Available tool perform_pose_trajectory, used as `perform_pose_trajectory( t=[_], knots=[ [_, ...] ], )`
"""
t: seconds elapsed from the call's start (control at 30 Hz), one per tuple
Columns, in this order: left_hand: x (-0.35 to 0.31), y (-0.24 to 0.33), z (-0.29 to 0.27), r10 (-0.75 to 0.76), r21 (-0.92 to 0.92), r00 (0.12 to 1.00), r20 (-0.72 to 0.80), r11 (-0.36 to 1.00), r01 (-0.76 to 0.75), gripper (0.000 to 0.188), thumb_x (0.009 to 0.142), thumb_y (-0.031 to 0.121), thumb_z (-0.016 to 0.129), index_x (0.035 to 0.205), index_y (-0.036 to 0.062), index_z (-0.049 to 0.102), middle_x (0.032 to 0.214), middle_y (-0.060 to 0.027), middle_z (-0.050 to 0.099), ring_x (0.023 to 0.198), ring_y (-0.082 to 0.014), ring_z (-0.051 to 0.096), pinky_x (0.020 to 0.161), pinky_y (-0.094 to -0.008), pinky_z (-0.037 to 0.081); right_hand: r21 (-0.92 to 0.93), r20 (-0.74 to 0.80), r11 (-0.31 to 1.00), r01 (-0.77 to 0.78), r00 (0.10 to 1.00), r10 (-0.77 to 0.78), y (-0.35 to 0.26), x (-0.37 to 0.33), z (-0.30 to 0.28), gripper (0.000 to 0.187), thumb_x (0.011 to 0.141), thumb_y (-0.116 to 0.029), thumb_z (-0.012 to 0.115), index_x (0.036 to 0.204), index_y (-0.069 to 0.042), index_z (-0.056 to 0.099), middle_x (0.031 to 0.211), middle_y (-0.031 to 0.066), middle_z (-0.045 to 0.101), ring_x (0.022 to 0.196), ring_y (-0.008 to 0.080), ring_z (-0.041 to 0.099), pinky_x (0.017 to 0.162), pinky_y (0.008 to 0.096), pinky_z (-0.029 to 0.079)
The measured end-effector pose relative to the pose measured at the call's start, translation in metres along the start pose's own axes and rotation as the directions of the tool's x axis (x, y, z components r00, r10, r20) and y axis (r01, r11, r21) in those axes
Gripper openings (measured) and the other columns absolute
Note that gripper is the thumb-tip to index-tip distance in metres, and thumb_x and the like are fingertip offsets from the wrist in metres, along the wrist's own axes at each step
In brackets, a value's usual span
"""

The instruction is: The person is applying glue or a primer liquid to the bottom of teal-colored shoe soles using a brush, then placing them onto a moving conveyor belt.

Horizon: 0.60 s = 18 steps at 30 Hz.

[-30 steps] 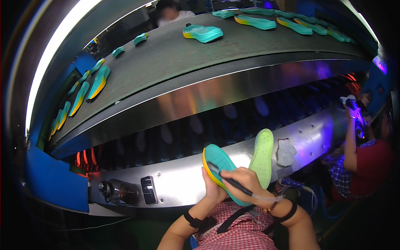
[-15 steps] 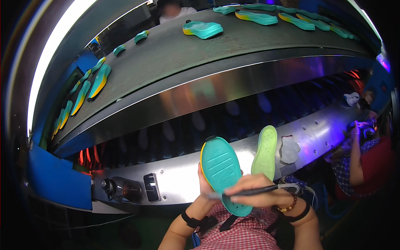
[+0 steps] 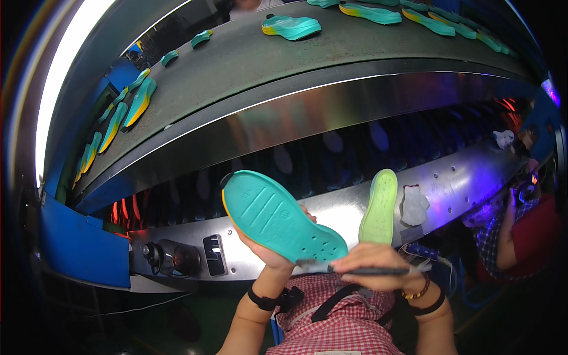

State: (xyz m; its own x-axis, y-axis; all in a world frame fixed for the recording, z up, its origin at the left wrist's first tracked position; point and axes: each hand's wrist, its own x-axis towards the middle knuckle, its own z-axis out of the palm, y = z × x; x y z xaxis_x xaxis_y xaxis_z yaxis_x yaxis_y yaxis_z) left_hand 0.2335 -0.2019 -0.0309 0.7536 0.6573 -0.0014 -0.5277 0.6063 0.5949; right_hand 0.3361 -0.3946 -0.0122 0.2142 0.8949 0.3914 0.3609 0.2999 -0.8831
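My left hand (image 3: 260, 249) grips a teal shoe sole (image 3: 272, 214) from below and along its edge, with the inner face turned up toward me. The sole has a yellow side, a black tip at its far left end and small holes at its near right end. My right hand (image 3: 371, 260) is closed round the dark handle of a brush (image 3: 378, 271). The brush's greyish head lies at the sole's near edge, by the holes; whether it touches is unclear. Just beyond my right hand, a light green sole (image 3: 378, 207) rests on the metal ledge.
A whitish glove (image 3: 413, 205) lies on the metal ledge (image 3: 248, 269). Left on it are a phone (image 3: 214, 255) and a dark bottle (image 3: 180, 260). Teal soles (image 3: 291, 26) sit on the conveyor belt (image 3: 219, 77) above. A co-worker (image 3: 523, 231) is at the right.
My left hand has tilted the teal sole leftward, so its black tip now points to the upper left. The brush has moved slightly right and up with my right hand.
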Motion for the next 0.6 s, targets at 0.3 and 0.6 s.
perform_pose_trajectory(
  t=[0.3, 0.6],
  knots=[
    [0.004, 0.011, 0.001, 0.052, 0.01, 0.991, 0.127, 0.998, -0.054, 0.097, 0.079, 0.08, 0.01, 0.115, 0.0007, 0.051, 0.091, -0.0232, 0.06, 0.076, -0.0337, 0.06, 0.07, -0.0453, 0.051, 0.055, 0.092, 0.993, -0.106, 0.991, 0.101, 0.009, -0.008, 0.0, 0.027, 0.073, -0.001, 0.073, 0.099, -0.001, 0.069, 0.095, 0.0094, 0.069, 0.089, 0.0188, 0.063, 0.082, 0.0291, 0.05],
    [-0.031, -0.005, 0.009, -0.203, -0.099, 0.955, 0.215, 0.968, 0.229, 0.085, 0.085, 0.071, 0.024, 0.139, 0.0061, 0.033, 0.125, -0.0232, 0.048, 0.112, -0.036, 0.052, 0.093, -0.0522, 0.044, 0.85, -0.151, 0.509, -0.134, 0.864, 0.48, 0.009, -0.005, 0.023, 0.022, 0.078, 0.004, 0.066, 0.1, 0.003, 0.066, 0.102, 0.0153, 0.066, 0.093, 0.0202, 0.063, 0.088, 0.0289, 0.049]
  ],
)
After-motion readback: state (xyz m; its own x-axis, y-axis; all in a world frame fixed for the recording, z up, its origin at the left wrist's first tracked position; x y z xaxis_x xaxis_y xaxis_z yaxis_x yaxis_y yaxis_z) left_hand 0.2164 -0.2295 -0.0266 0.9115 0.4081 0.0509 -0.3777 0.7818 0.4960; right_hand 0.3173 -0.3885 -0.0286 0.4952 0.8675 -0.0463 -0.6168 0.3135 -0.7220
